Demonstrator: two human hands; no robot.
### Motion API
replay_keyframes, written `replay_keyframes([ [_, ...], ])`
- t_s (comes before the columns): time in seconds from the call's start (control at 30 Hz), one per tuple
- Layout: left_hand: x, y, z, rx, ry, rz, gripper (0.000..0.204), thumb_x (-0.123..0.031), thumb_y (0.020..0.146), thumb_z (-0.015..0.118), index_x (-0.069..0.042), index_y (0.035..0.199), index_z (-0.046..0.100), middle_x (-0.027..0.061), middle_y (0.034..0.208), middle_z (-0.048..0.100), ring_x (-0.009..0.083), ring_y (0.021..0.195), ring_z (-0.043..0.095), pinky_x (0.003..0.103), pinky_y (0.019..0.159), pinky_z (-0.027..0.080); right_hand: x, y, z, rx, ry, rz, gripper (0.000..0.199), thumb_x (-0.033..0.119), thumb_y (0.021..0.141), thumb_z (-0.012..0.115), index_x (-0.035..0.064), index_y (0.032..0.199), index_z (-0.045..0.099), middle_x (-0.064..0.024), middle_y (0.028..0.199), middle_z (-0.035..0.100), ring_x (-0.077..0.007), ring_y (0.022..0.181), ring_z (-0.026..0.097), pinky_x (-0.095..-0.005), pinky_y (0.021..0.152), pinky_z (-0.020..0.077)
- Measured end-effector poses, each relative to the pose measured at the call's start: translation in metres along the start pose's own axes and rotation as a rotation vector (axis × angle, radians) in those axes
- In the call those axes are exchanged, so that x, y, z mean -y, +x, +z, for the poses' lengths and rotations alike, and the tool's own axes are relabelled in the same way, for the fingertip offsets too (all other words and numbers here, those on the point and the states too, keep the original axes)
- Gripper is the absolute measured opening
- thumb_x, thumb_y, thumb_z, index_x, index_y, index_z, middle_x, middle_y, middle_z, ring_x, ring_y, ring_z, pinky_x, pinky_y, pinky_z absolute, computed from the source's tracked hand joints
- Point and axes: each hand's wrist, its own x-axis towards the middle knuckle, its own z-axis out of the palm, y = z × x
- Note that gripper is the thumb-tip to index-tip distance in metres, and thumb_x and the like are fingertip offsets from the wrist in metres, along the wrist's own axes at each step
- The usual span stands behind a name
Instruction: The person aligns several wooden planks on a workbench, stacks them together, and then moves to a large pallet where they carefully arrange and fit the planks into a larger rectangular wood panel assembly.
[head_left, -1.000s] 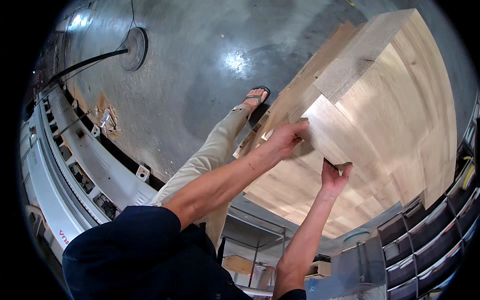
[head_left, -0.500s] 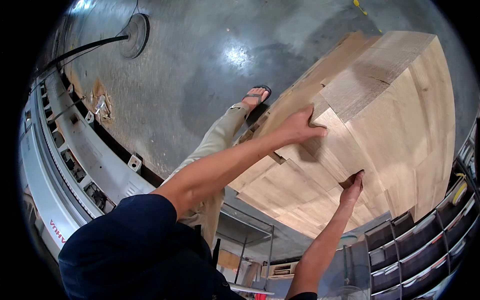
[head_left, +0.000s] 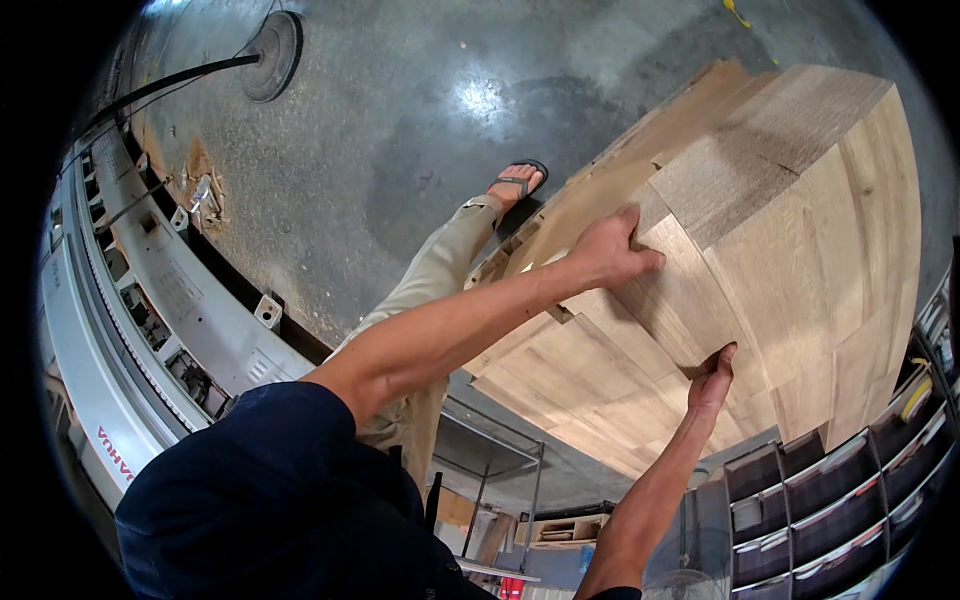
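Observation:
A short wooden plank (head_left: 678, 298) with light brown grain lies across the top of a stack of similar planks (head_left: 790, 260). My left hand (head_left: 612, 252) grips the plank's far left end, its thumb stretched along the upper face and the other fingers partly hidden. At the near right end, my right hand (head_left: 710, 380) is closed on the plank's edge, with fingertips curled over it. A shadow falls along the plank's side by both hands. Darker grey-brown boards (head_left: 760, 150) lie at the far side of the stack.
A long grey-white machine (head_left: 150, 330) runs along the left. A round weighted base (head_left: 272, 58) with a black pole stands at the far left. Dark shelving with compartments (head_left: 820, 510) fills the lower right. A metal-framed stand (head_left: 490, 450) sits below the stack. My sandalled foot (head_left: 518, 184) rests beside the stack.
Both hands keep their hold on the plank and have shifted slightly right in view. The shaded strip along the plank between them looks broader. The whole view has turned a little.

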Motion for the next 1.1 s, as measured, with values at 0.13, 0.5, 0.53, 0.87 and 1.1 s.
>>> replay_keyframes([
  [0.13,-0.006,0.000,-0.004,0.028,0.020,-0.017,0.053,-0.041,0.064,0.071,0.003,0.087,0.053,0.0234,0.081,0.060,0.0378,0.080,0.060,0.042,0.072,0.046,0.000,0.002,0.002,-0.021,0.021,0.082,0.035,0.033,0.090,0.061,0.0028,0.108,0.060,0.0032,0.099,0.062,-0.0064,0.094,0.053,-0.0219,0.089,0.0383],
  [0.5,0.004,0.011,-0.003,0.161,-0.106,-0.011,0.077,-0.045,0.062,0.077,0.008,0.110,0.050,0.0248,0.106,0.059,0.0332,0.101,0.057,0.037,0.085,0.044,0.004,0.004,0.007,-0.072,0.045,0.043,0.045,0.037,0.085,0.066,0.0038,0.115,0.057,0.0004,0.113,0.058,-0.0124,0.107,0.051,-0.0283,0.099,0.0359],
  [0.53,0.004,0.014,-0.004,0.204,-0.084,-0.009,0.078,-0.045,0.066,0.076,0.009,0.114,0.048,0.0226,0.107,0.058,0.0290,0.103,0.056,0.034,0.087,0.043,0.004,0.007,0.003,-0.036,0.066,0.037,0.041,0.037,0.084,0.068,0.0053,0.108,0.061,0.0034,0.104,0.059,-0.0093,0.099,0.052,-0.0257,0.091,0.0395],
  [0.87,-0.026,0.008,-0.007,0.240,-0.092,-0.199,0.077,-0.036,0.076,0.074,0.011,0.126,0.040,0.0189,0.110,0.060,0.0251,0.106,0.057,0.032,0.092,0.043,0.000,0.011,0.002,-0.033,0.050,0.009,0.028,0.040,0.083,0.068,0.0126,0.087,0.063,0.0096,0.073,0.051,-0.0042,0.065,0.039,-0.0206,0.062,0.0322],
  [1.1,-0.026,0.001,0.006,0.132,-0.076,-0.090,0.051,-0.028,0.086,0.066,0.000,0.125,0.051,0.0099,0.111,0.061,0.0154,0.103,0.055,0.029,0.089,0.044,-0.002,0.014,0.007,-0.085,-0.051,-0.109,0.047,0.030,0.085,0.069,-0.0026,0.116,0.055,-0.0064,0.106,0.060,-0.0161,0.096,0.053,-0.0282,0.089,0.0416],
])
